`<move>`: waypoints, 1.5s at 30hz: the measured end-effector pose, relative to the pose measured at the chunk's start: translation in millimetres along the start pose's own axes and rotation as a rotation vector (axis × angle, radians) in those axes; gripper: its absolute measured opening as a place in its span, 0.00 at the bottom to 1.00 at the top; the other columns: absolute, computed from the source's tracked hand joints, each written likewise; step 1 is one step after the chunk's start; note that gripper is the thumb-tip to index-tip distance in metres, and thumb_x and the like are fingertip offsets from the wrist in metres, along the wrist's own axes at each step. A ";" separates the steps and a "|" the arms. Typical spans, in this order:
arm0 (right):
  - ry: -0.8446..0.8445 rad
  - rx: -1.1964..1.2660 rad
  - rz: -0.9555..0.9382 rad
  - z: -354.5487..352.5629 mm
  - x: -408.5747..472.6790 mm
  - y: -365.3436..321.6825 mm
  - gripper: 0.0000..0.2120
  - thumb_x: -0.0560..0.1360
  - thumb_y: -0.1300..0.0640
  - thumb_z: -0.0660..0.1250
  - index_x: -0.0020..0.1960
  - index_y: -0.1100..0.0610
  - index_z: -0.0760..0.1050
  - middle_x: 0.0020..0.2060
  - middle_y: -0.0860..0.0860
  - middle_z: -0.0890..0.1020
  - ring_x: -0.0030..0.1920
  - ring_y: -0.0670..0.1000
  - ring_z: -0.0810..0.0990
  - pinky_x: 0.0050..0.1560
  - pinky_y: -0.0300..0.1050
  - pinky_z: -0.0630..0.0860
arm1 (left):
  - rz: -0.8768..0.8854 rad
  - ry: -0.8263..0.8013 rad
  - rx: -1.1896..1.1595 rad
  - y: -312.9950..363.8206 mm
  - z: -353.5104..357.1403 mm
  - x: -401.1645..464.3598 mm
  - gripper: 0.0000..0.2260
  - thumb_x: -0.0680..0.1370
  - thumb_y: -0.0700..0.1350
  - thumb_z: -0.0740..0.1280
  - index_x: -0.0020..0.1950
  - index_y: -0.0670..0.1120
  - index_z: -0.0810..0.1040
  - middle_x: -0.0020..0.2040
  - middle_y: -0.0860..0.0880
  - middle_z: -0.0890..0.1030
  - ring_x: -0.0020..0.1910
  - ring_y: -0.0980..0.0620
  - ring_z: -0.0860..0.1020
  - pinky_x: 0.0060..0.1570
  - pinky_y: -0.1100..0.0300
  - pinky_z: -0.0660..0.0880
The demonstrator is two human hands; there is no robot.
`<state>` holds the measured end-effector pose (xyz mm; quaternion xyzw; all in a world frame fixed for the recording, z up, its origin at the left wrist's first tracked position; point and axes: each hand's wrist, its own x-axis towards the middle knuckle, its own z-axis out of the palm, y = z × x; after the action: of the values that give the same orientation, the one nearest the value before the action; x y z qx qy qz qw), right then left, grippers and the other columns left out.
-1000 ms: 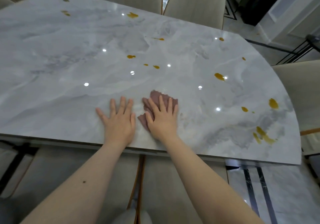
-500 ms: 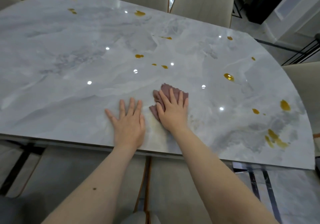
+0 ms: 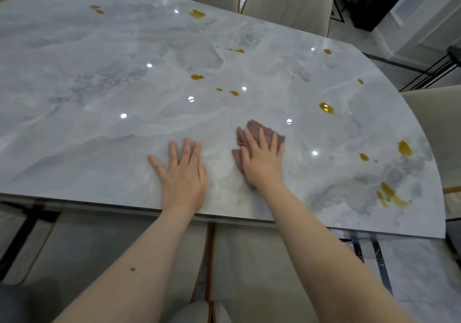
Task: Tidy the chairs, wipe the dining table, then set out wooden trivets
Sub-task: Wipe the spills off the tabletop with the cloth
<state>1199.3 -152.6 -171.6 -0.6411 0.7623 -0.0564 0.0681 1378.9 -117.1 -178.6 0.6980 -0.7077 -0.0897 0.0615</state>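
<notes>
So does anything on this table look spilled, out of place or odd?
Yes: amber spots, probably spilled liquid, are scattered over the marble table, one beyond the cloth under the right hand, streaks near the right edge. The left hand lies flat on the top.

the room around the dining set

small ceiling-light glints [image 3: 190, 99] are shining beyond the fingers. pale marble floor [image 3: 421, 268] with black stripes is showing behind the fingers, low right. a dark cabinet [image 3: 379, 3] and white panelled wall [image 3: 424, 11] are standing far beyond.
</notes>
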 end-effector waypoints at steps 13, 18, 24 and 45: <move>-0.038 -0.106 -0.132 -15.2 -56.9 71.1 0.23 0.82 0.46 0.50 0.77 0.42 0.52 0.78 0.48 0.53 0.78 0.55 0.46 0.75 0.56 0.41 | 0.071 0.103 0.013 -30.2 -13.3 -9.2 0.24 0.81 0.49 0.46 0.78 0.46 0.52 0.78 0.48 0.55 0.78 0.48 0.46 0.70 0.39 0.32; -0.036 -0.023 0.012 2.5 -11.7 -11.9 0.24 0.82 0.44 0.48 0.77 0.41 0.52 0.78 0.51 0.51 0.77 0.62 0.42 0.73 0.63 0.36 | -0.039 0.079 -0.050 -33.4 -9.1 -7.1 0.25 0.81 0.49 0.45 0.78 0.45 0.51 0.78 0.49 0.53 0.78 0.49 0.46 0.73 0.42 0.36; -0.063 -0.060 -0.481 10.5 -66.4 -57.9 0.23 0.82 0.45 0.50 0.77 0.43 0.55 0.78 0.52 0.55 0.77 0.60 0.45 0.75 0.59 0.38 | -0.024 0.097 -0.105 -35.3 -9.7 -7.4 0.25 0.81 0.48 0.45 0.77 0.43 0.54 0.78 0.47 0.54 0.77 0.49 0.49 0.75 0.45 0.41; -0.038 0.024 -0.343 13.1 -29.9 -85.1 0.23 0.81 0.46 0.51 0.76 0.41 0.56 0.78 0.49 0.55 0.78 0.57 0.45 0.75 0.58 0.38 | 0.000 0.186 -0.262 -36.3 -12.4 -10.9 0.27 0.79 0.48 0.44 0.77 0.40 0.55 0.78 0.45 0.55 0.77 0.49 0.51 0.74 0.51 0.38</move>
<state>1289.1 -137.8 -168.8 -0.7618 0.6398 -0.0639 0.0797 1417.1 -107.0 -173.9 0.6894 -0.6812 -0.1162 0.2175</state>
